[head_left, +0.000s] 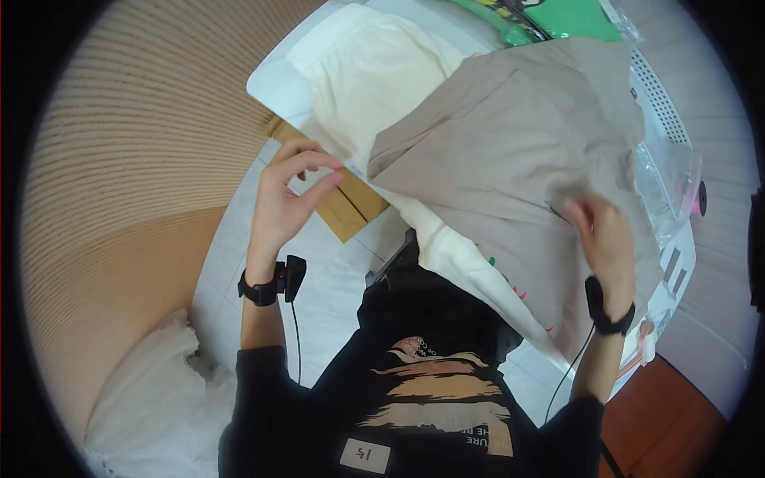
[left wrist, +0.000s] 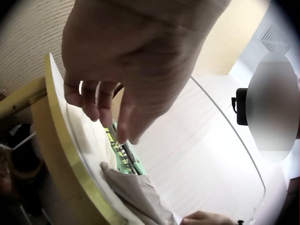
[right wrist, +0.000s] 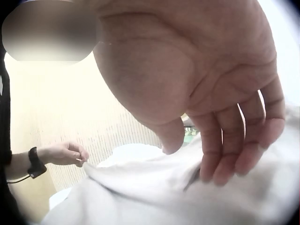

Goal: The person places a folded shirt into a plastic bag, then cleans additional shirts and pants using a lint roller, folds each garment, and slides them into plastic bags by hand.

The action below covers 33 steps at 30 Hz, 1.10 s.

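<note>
A taupe cloth (head_left: 510, 135) lies spread and creased over the table, its left corner near my left hand (head_left: 283, 195). That hand hovers beside the corner with fingers loosely bent and thumb apart, nothing between them. My right hand (head_left: 610, 239) is over the cloth's right part; in the right wrist view its fingers (right wrist: 225, 159) hang relaxed close over the fabric, holding nothing. Under the taupe cloth lies a cream cloth (head_left: 370, 72), and a whitish strip of fabric (head_left: 462, 255) with small red and green bits shows along the near edge.
A green printed package (head_left: 574, 20) lies at the back. On the right stand a white perforated basket (head_left: 657, 99) and a clear plastic container (head_left: 673, 187). A yellowish wooden piece (head_left: 343, 219) shows below the table's left edge. White bagged material (head_left: 159, 398) sits at lower left.
</note>
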Each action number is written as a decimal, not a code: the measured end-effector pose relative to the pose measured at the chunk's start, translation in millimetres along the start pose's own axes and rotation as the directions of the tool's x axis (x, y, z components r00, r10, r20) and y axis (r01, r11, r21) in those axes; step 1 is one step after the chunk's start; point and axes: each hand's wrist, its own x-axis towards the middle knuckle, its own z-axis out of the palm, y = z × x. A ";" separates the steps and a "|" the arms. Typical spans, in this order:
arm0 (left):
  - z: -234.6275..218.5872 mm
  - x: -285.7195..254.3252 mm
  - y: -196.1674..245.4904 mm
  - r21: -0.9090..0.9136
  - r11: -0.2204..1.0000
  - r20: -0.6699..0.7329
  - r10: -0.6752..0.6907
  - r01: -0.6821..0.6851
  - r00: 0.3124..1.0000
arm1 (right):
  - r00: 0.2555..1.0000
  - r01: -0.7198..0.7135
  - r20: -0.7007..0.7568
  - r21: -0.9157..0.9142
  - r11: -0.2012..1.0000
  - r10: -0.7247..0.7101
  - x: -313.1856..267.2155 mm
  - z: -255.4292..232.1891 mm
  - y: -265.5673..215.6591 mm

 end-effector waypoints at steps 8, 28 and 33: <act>31.5 19.0 7.7 0.036 0.955 0.112 0.289 -0.294 0.951 | 0.972 0.148 -0.228 0.405 0.902 -0.056 0.4 61.8 -0.7; 45.8 18.7 -0.9 0.165 0.959 0.063 0.225 -0.232 0.972 | 0.768 0.270 -0.561 -0.155 0.950 -0.310 125.0 61.8 10.8; 36.1 9.2 12.5 0.201 0.943 0.083 0.254 -0.266 0.964 | 0.886 0.116 -0.441 -0.084 0.990 -0.142 134.7 49.9 2.0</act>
